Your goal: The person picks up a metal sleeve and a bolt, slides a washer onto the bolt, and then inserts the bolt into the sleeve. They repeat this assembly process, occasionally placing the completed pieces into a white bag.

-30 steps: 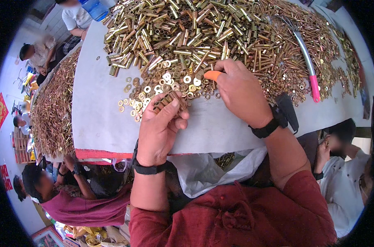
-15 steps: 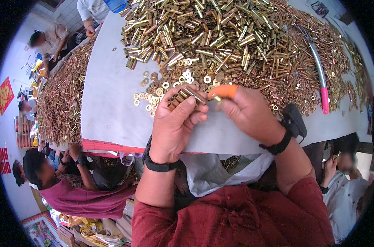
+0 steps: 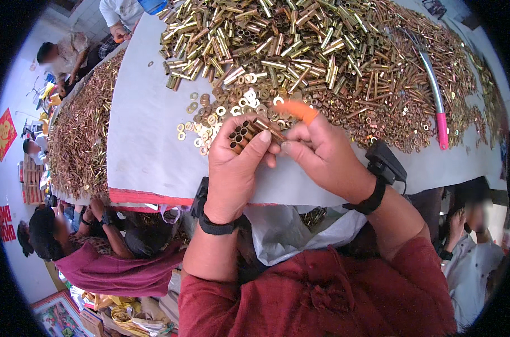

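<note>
A bundle of several short brass tubes (image 3: 241, 136) lies in my left hand (image 3: 235, 171), its fingers wrapped round them and the thumb pressing on top. Their open round ends face left. One shinier tube (image 3: 269, 128) lies across the top of the bundle, pointing at my right hand (image 3: 330, 154). My right thumb and a finger pinch together at that tube's right end; what is between them is hidden. An orange finger cover (image 3: 298, 110) is on the right index finger, which sticks out over the flat brass washers (image 3: 249, 101).
A large heap of brass tubes (image 3: 266, 45) covers the far part of the white table (image 3: 140, 123). Copper-coloured small parts (image 3: 389, 123) spread to the right, beside a pink-handled tool (image 3: 442, 132). Another heap (image 3: 78, 135) lies left. Co-workers sit nearby; a white sack (image 3: 283, 236) hangs below the table edge.
My right hand has moved in to the left-hand bundle; the small brass piece seen at its fingertips is now out of sight. The view has shifted slightly.
</note>
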`<control>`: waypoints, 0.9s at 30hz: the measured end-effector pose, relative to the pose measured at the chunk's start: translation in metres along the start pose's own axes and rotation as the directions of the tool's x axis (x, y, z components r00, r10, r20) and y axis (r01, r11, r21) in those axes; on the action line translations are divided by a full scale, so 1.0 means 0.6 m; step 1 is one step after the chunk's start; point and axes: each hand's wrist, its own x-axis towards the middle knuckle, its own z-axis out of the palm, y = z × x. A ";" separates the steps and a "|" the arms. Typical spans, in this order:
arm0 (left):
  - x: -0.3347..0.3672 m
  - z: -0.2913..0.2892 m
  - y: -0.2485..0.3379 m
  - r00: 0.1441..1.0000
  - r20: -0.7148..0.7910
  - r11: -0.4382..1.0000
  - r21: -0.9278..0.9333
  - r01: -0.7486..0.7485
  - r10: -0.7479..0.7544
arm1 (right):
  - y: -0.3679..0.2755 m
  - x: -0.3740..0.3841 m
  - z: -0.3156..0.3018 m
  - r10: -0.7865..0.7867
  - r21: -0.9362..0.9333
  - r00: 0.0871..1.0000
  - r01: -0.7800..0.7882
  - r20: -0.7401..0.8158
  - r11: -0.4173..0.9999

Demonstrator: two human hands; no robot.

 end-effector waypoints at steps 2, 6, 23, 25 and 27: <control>0.001 -0.003 0.000 0.998 -0.041 0.998 0.053 0.039 -0.037 | -0.004 0.002 0.016 0.051 0.408 0.998 -0.031 -0.039 0.912; 0.002 -0.021 0.005 0.993 0.036 0.994 -0.005 0.114 -0.113 | -0.021 0.005 -0.004 -0.052 0.056 0.998 0.050 0.026 0.997; -0.007 -0.046 0.013 0.996 -0.084 0.993 0.121 0.018 -0.008 | 0.014 0.003 0.029 -0.292 -0.701 0.952 0.271 0.093 0.659; -0.009 -0.049 0.014 0.996 -0.086 0.982 0.183 0.042 -0.026 | 0.016 0.003 0.023 -0.312 -0.707 0.948 0.262 0.061 0.657; -0.011 -0.048 0.015 0.995 -0.061 0.919 0.382 0.099 -0.082 | 0.021 0.003 0.014 -0.329 -0.716 0.944 0.249 0.027 0.653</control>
